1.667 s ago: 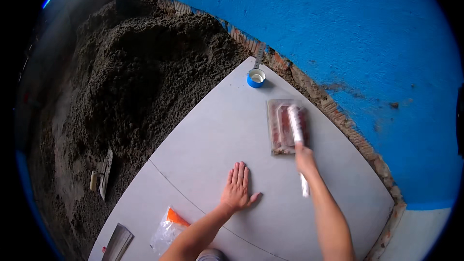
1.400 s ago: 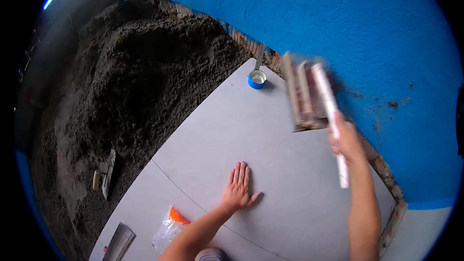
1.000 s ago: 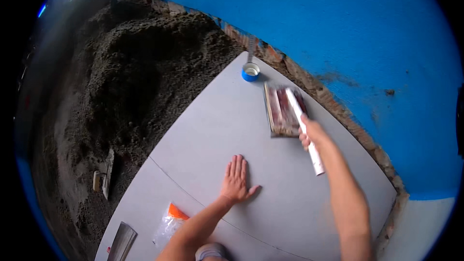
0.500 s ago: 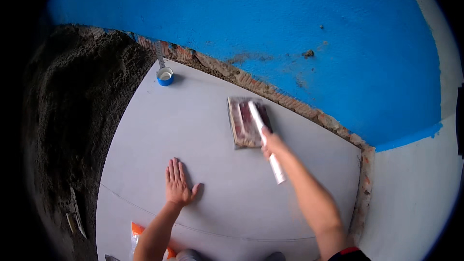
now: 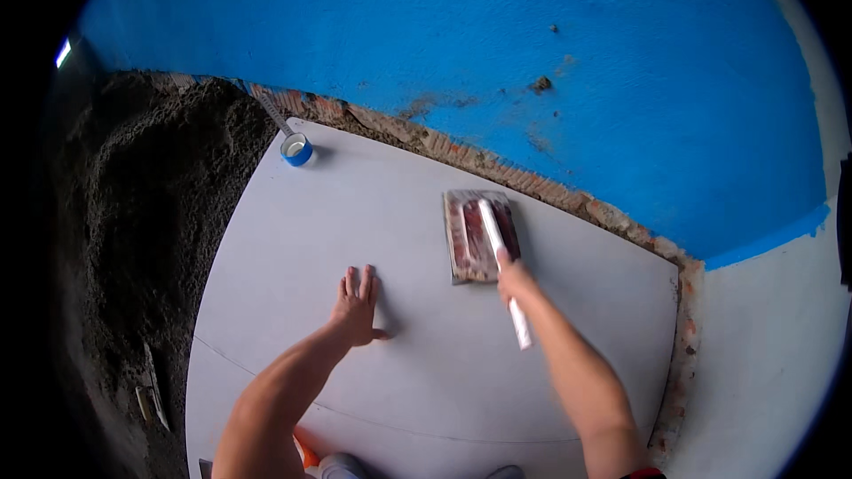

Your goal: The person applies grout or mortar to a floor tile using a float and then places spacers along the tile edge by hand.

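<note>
My left hand (image 5: 356,305) lies palm down on a large pale grey tile (image 5: 293,239), fingers apart and holding nothing. My right hand (image 5: 516,282) grips a white tube-like bar (image 5: 490,222) that runs over a rectangular flat tool (image 5: 472,235) with a stained, reddish top; the tool sits on the tile to the right of my left hand. Whether bar and tool are joined I cannot tell. A roll of blue tape (image 5: 296,151) with a white core stands near the tile's far corner, beside a perforated metal strip (image 5: 273,112).
A blue wall (image 5: 399,18) with a broken brick foot (image 5: 532,184) borders the tile. Dark wet mortar (image 5: 133,177) is heaped on the left, with a trowel (image 5: 151,395) in it. A pale wall section (image 5: 763,346) is at the right. An orange bag (image 5: 306,450) and shoes (image 5: 339,466) show below.
The flat tool and bar were lifted toward the wall, then came down on the tile. My left hand has shifted forward on the tile. The view has turned rightward.
</note>
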A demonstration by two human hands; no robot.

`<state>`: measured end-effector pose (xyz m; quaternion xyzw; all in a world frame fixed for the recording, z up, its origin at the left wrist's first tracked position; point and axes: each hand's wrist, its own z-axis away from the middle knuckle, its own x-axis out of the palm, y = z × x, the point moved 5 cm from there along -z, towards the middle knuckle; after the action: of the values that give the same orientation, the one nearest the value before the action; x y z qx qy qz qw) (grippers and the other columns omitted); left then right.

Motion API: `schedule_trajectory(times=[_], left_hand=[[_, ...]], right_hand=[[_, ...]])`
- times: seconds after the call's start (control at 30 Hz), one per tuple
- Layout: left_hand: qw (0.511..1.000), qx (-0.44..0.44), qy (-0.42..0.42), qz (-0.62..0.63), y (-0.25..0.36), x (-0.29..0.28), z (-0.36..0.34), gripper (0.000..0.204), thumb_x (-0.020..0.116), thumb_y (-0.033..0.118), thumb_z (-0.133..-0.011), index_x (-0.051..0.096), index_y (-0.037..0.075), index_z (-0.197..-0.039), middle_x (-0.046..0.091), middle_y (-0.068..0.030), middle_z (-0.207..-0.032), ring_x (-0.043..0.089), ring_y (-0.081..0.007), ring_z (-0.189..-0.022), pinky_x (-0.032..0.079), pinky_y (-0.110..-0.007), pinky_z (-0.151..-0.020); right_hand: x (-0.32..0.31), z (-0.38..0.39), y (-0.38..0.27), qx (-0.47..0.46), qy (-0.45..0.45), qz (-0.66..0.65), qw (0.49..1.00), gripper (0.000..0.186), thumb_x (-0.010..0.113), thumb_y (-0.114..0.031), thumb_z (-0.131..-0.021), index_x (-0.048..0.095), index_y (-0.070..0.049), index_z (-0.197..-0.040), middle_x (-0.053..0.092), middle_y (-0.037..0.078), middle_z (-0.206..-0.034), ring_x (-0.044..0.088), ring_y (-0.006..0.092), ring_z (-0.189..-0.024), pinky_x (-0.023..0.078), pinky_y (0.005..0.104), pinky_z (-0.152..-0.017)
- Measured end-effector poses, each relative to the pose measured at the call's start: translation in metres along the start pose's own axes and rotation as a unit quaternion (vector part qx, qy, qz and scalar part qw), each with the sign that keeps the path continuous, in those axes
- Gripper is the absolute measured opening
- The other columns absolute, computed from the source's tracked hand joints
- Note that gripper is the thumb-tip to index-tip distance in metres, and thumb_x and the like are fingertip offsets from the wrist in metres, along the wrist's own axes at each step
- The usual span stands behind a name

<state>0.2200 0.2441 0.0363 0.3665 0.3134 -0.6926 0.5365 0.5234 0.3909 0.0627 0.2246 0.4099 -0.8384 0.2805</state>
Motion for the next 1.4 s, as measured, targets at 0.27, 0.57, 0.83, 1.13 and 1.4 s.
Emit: schedule_trajectory(times=[0.27, 0.57, 0.83, 1.13, 1.4], left_hand=[[0.997, -0.039, -0.066, -0.007, -0.019, 0.011, 0.014, 0.123, 0.061, 0.071, -0.082, 0.003, -0.012, -0.152, -0.003, -0.0312, -0.16, 0.005, -0.0513, -0.147, 0.011, -0.055, -0.121], [0.997, -0.047, -0.042, 0.041, 0.041, -0.02, -0.031, 0.129, 0.068, 0.072, -0.076, 0.005, -0.012, -0.152, 0.002, -0.03, -0.16, 0.011, -0.0504, -0.147, 0.019, -0.053, -0.12], [0.997, -0.043, -0.038, 0.046, 0.034, -0.009, -0.031, 0.133, 0.073, 0.069, -0.073, 0.004, -0.016, -0.15, 0.002, -0.032, -0.159, 0.007, -0.047, -0.148, 0.015, -0.05, -0.122], [0.996, -0.061, -0.062, 0.034, 0.046, -0.028, -0.045, 0.129, 0.071, 0.065, -0.078, 0.001, -0.016, -0.15, 0.002, -0.0322, -0.16, 0.01, -0.0424, -0.15, 0.014, -0.045, -0.123], [0.995, -0.066, -0.07, 0.022, 0.041, -0.024, -0.041, 0.127, 0.07, 0.065, -0.079, 0.003, -0.017, -0.149, 0.002, -0.033, -0.159, 0.008, -0.0422, -0.15, 0.016, -0.046, -0.122]], right_hand=[[-0.137, 0.147, -0.066, -0.242, 0.089, -0.14, 0.956, 0.057, 0.041, -0.058, -0.101, 0.051, -0.006, -0.081, 0.042, -0.002, -0.056, 0.039, 0.0081, -0.044, 0.034, 0.0277, -0.043], [-0.103, 0.041, 0.018, 0.058, -0.053, -0.113, 0.99, 0.059, 0.043, -0.059, -0.1, 0.054, -0.004, -0.081, 0.049, 0.002, -0.058, 0.044, 0.0131, -0.041, 0.038, 0.0324, -0.041], [-0.192, 0.14, 0.044, -0.239, 0.244, -0.213, 0.915, 0.059, 0.041, -0.059, -0.101, 0.053, -0.003, -0.086, 0.044, 0.001, -0.057, 0.043, 0.01, -0.047, 0.037, 0.0286, -0.044], [-0.147, 0.062, 0.023, 0.016, -0.012, -0.14, 0.99, 0.06, 0.042, -0.058, -0.101, 0.055, -0.002, -0.083, 0.046, 0.001, -0.055, 0.044, 0.0139, -0.041, 0.038, 0.0306, -0.041], [-0.175, 0.12, 0.091, -0.184, 0.254, -0.096, 0.945, 0.062, 0.037, -0.057, -0.102, 0.059, 0.0, -0.093, 0.053, 0.007, -0.063, 0.056, 0.0182, -0.056, 0.047, 0.0321, -0.053]])
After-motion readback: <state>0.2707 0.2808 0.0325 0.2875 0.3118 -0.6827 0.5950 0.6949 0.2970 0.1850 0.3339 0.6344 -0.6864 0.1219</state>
